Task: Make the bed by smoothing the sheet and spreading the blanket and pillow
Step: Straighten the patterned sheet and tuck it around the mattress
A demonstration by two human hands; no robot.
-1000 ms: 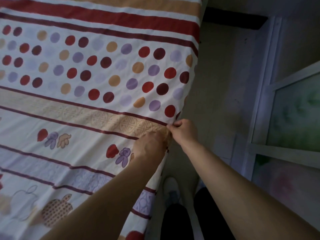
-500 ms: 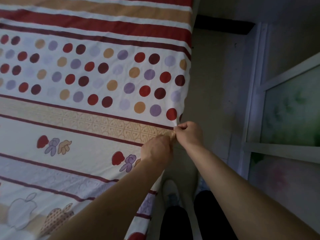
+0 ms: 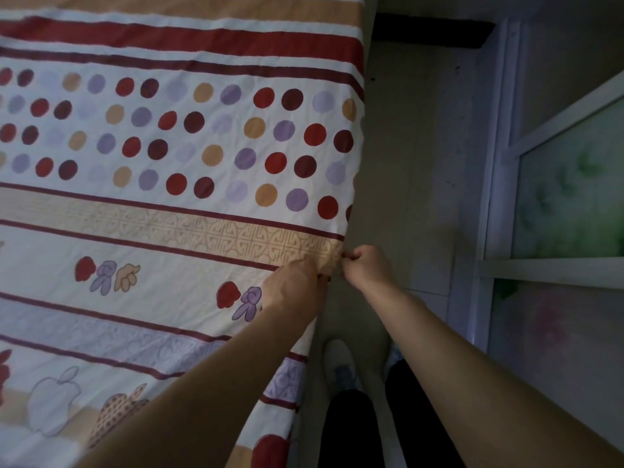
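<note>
Lying spread over the bed, the sheet is pinched at its right edge by the left hand and the right hand — both grips closed on the cloth — probably so that it is pulled taut.

There is one camera, worn on my head, looking steeply down along my forearms. The bed's sheet fills the left of the view, the floor runs down the right. My left hand and right hand are near, mid-frame; my shoes show near the bottom.
</note>
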